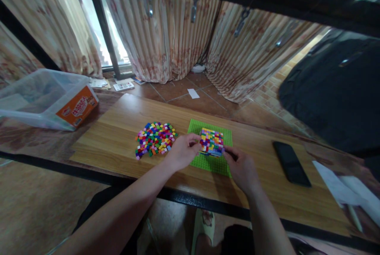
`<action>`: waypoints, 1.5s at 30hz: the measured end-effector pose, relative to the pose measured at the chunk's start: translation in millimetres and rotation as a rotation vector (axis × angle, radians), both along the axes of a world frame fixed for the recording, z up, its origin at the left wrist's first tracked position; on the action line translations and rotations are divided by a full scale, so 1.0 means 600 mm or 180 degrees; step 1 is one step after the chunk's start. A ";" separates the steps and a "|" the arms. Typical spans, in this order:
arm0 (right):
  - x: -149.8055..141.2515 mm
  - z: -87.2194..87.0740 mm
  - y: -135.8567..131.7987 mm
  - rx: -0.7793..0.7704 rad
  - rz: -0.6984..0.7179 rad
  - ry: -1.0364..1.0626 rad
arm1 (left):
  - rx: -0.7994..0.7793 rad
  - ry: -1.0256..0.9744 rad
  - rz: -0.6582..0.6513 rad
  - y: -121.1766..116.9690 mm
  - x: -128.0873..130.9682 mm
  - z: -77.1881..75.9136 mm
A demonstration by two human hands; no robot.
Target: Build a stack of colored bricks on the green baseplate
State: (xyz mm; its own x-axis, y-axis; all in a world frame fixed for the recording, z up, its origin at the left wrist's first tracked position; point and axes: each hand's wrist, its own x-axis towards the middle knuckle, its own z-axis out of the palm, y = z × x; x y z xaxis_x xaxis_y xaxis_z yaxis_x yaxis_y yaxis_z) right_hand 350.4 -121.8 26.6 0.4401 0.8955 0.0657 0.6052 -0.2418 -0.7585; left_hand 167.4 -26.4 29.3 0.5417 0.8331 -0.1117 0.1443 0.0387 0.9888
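Note:
A multicoloured block built from small toy bricks (211, 140) sits on the green studded baseplate (208, 165). My left hand (184, 151) is at the block's left side, its thumb and forefinger closed against that edge. Whether a loose brick is between them is hidden. At the block's near right corner, my right hand (242, 168) pinches what looks like a small purple brick (223, 150) between thumb and finger. Left of the baseplate, close to my left hand, lies a loose pile of coloured bricks (156, 138).
A black phone (291, 164) lies on the wooden tabletop (118, 136) at the right, with white papers (341, 185) beyond it. At the far left stands a clear plastic bin (44, 100) with an orange label. A dark bar (267, 3) with hanging metal clips crosses above.

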 end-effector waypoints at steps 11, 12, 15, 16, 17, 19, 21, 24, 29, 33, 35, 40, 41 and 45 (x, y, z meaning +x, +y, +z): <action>-0.008 -0.006 0.009 0.0174 -0.0210 0.0406 | 0.0123 0.0080 -0.0068 0.000 -0.001 -0.005; -0.007 -0.007 0.009 0.0192 -0.0222 0.0464 | 0.0132 0.0083 -0.0076 0.000 -0.001 -0.006; -0.004 -0.008 0.008 0.0229 -0.0182 0.0554 | 0.0160 0.0093 -0.0086 0.001 -0.001 -0.009; -0.002 -0.007 0.008 0.0235 -0.0168 0.0559 | 0.0162 0.0092 -0.0088 0.001 -0.001 -0.009; 0.001 -0.007 0.008 0.0238 -0.0165 0.0556 | 0.0149 0.0094 -0.0091 0.001 -0.001 -0.008; 0.005 -0.007 0.009 0.0224 -0.0206 0.0521 | 0.0121 0.0112 -0.0074 0.000 -0.001 -0.007; 0.008 -0.009 0.012 0.0197 -0.0299 0.0512 | 0.0141 0.0167 -0.0052 -0.001 -0.001 -0.003; 0.007 -0.014 0.019 0.0150 -0.0370 0.0642 | 0.0202 0.0258 -0.0044 -0.002 -0.002 0.003; 0.003 -0.019 0.024 0.0147 -0.0413 0.0934 | 0.0285 0.0275 -0.0015 -0.002 -0.003 0.009; 0.002 -0.016 0.024 0.0143 -0.0449 0.1170 | 0.0339 0.0307 0.0012 -0.004 -0.002 0.008; 0.001 -0.014 0.025 0.0170 -0.0471 0.1213 | 0.0335 0.0309 0.0014 -0.004 -0.001 0.005; -0.001 -0.012 0.027 0.0142 -0.0500 0.1379 | 0.0272 0.0372 -0.0015 -0.002 0.000 -0.001; -0.001 -0.012 0.028 0.0139 -0.0513 0.1427 | 0.0271 0.0397 -0.0014 -0.002 0.000 -0.001; -0.002 -0.014 0.028 0.0134 -0.0511 0.1609 | 0.0287 0.0427 -0.0027 -0.002 -0.002 0.004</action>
State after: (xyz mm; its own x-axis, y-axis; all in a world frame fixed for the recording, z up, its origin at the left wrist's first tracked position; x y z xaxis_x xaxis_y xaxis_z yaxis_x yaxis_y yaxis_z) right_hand 348.9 -104.8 18.2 0.5575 0.8154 -0.1558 0.1195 -0.2645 -0.9570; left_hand 166.3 -27.8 31.8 0.5339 0.8386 -0.1084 0.2751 -0.0511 0.9601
